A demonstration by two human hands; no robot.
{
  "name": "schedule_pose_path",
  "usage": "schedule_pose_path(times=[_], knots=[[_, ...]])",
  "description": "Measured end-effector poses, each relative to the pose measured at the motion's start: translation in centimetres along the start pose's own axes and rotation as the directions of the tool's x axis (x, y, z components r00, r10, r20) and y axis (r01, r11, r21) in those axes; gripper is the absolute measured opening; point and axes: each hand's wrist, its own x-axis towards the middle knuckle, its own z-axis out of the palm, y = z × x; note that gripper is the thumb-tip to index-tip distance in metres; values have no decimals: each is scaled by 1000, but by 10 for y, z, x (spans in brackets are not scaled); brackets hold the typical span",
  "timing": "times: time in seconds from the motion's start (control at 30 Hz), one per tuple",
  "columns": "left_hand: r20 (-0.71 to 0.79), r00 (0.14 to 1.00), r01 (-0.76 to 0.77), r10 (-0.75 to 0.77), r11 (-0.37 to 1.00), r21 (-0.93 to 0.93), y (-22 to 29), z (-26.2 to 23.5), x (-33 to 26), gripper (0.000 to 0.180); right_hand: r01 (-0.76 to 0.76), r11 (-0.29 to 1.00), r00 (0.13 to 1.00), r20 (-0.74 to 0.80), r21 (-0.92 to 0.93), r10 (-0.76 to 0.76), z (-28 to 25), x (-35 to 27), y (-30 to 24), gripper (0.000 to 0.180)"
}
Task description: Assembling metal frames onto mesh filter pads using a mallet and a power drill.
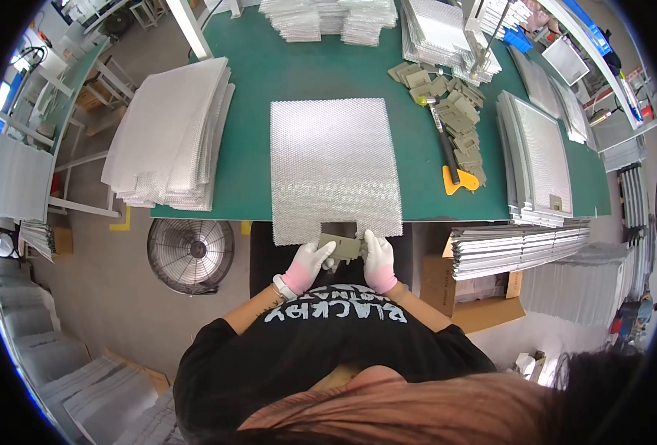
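Note:
A silvery metal mesh sheet (336, 163) lies on the green table (247, 148), its notched near edge jutting past the table's front. At that notch I hold a small olive-grey plastic piece (345, 248) between both gloved hands. My left hand (310, 265) pinches its left end, thumb on top. The fingers of my right hand (378, 261) close on its right end, beside the mesh edge. Both gloves are white with pink cuffs. Whether the piece touches the mesh, I cannot tell.
Mesh sheets are stacked at the left (169, 133) and the back (328, 18). Right of my sheet lie a pile of olive plastic pieces (458, 111), a black-handled hammer (445, 141) and an orange tool (460, 180). Framed panels (532, 159) stand farther right. A floor fan (191, 256) stands below left.

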Motion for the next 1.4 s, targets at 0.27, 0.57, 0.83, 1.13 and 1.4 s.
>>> schedule_pose_path(times=[0.27,0.57,0.83,1.13,1.4], knots=[[68,998,38,-11,916,-399,-18,1,5,33,-45,996,998,40,80,42,1,4,12,25],[392,836,295,-384,917,268,37,-21,-14,61,-112,971,920,391,214,20,-1,1,33,45],[475,772,-587,423,184,789,141,-33,89,57,-117,983,920,390,144,52,16,-1,20,46],[491,765,-451,417,-199,870,103,18,81,73,-22,989,994,105,143,7,-21,5,15,30],[456,785,-417,419,-186,889,101,22,77,69,-7,980,996,84,197,-10,-18,21,27,28]])
